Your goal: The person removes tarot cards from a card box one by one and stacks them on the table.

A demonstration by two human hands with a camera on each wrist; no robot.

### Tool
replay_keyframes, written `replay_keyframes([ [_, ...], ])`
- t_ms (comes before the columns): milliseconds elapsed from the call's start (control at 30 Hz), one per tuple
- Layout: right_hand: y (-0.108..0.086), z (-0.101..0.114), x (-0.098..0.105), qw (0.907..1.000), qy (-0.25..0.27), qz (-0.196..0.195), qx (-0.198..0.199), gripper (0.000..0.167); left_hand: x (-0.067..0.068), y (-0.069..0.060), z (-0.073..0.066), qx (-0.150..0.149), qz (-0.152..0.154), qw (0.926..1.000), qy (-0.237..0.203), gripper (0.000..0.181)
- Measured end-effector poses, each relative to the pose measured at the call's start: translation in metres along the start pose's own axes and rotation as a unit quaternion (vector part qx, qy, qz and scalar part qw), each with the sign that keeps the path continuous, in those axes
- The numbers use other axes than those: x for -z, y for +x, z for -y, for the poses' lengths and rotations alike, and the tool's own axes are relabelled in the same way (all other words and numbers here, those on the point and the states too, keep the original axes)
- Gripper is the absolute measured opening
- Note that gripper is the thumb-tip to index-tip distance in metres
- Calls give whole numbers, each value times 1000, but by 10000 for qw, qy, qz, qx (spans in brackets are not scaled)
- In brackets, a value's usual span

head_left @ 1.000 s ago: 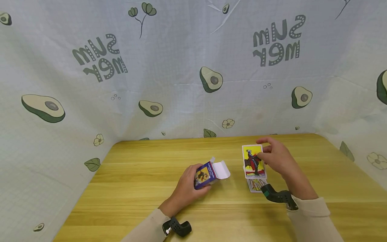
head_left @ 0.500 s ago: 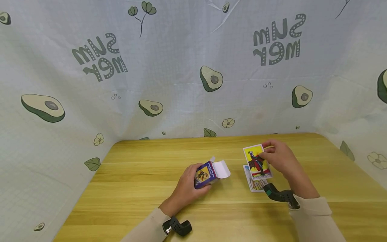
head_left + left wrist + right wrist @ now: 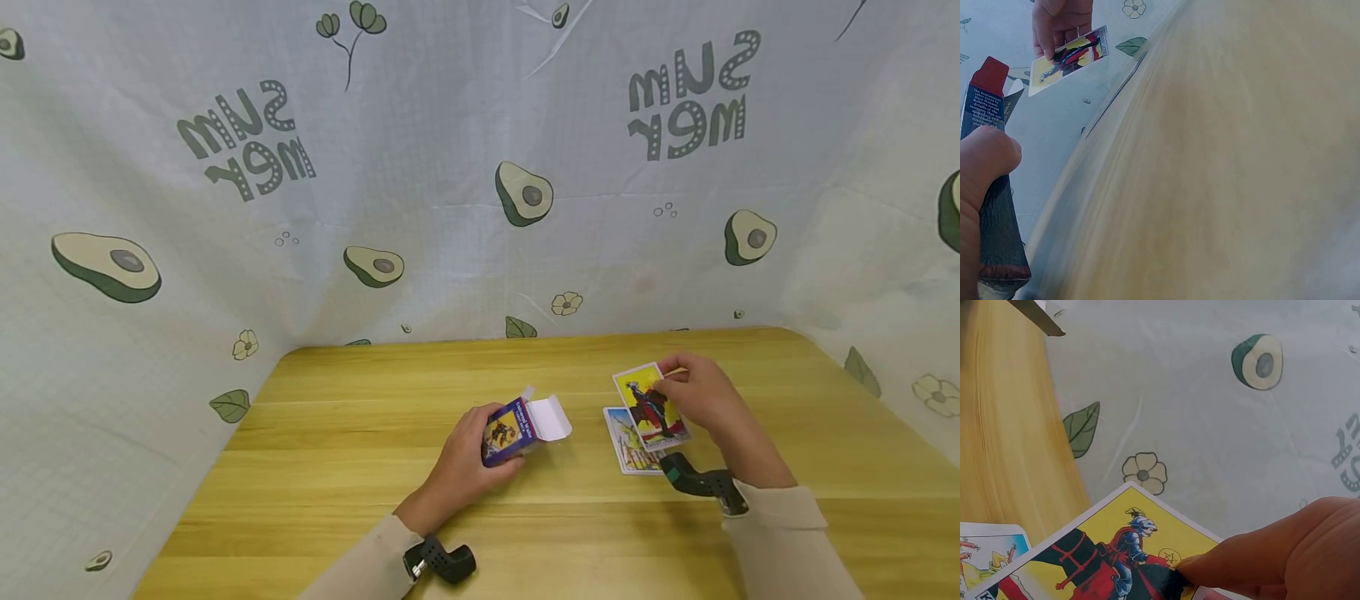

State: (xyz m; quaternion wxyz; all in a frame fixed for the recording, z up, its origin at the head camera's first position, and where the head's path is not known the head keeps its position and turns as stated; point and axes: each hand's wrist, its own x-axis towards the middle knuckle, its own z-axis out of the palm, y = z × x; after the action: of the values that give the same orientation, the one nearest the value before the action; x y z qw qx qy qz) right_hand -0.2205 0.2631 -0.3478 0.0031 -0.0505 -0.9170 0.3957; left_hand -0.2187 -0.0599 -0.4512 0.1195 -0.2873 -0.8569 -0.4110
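Rider card (image 3: 648, 408) with a yellow ground is hanging in the right hand (image 3: 701, 396) of a person at a wooden tabletop (image 3: 360, 454), its bottom edge overlapping, from the head camera's angle, a lower card (image 3: 622, 440) lying face up. Whether the two are touching is not showing, nor whether the lower card is lying alone.

The right thumb is pressing on the picture side near one long edge, with fingers tucking behind: a narrow pinch, leaving no gap beyond the card's own thickness. The left hand (image 3: 461, 462) is wrapping round a blue-and-purple box (image 3: 504, 435), thumb on one side and fingers on the other, while its white flap (image 3: 550, 419) is standing open toward the cards.

The rider card is looking light, thin and springy, likely slick enough to be sliding over its neighbor and prone to creased corners; a long edge is offering the safest hold. The box is looking like thin carton, light but easily crushed, best taken by its narrow sides, clear of the flap.

Lettering on the box front is reading "Universal Waite," above a smaller line too fine to be making out with certainty. White print is filling a dark side in the left wrist view, part of it apparently reading "Mary Hanson." The rider card's bottom caption is staying too small to read. Behind, avocado-patterned cloth (image 3: 435, 142) is showing "summer" in reversed letters.
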Motion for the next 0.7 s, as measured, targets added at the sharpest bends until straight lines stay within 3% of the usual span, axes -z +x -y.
replay_keyframes([
  [300, 2, -7, 0, 9984, 287, 466, -129, 33, 0, 0, 0, 57, 35, 10000, -20, 74],
  [700, 11, -19, -4, 9958, 248, 784, -397, 35, 0, 0, 0, 60, 18, 10000, 27, 73],
])
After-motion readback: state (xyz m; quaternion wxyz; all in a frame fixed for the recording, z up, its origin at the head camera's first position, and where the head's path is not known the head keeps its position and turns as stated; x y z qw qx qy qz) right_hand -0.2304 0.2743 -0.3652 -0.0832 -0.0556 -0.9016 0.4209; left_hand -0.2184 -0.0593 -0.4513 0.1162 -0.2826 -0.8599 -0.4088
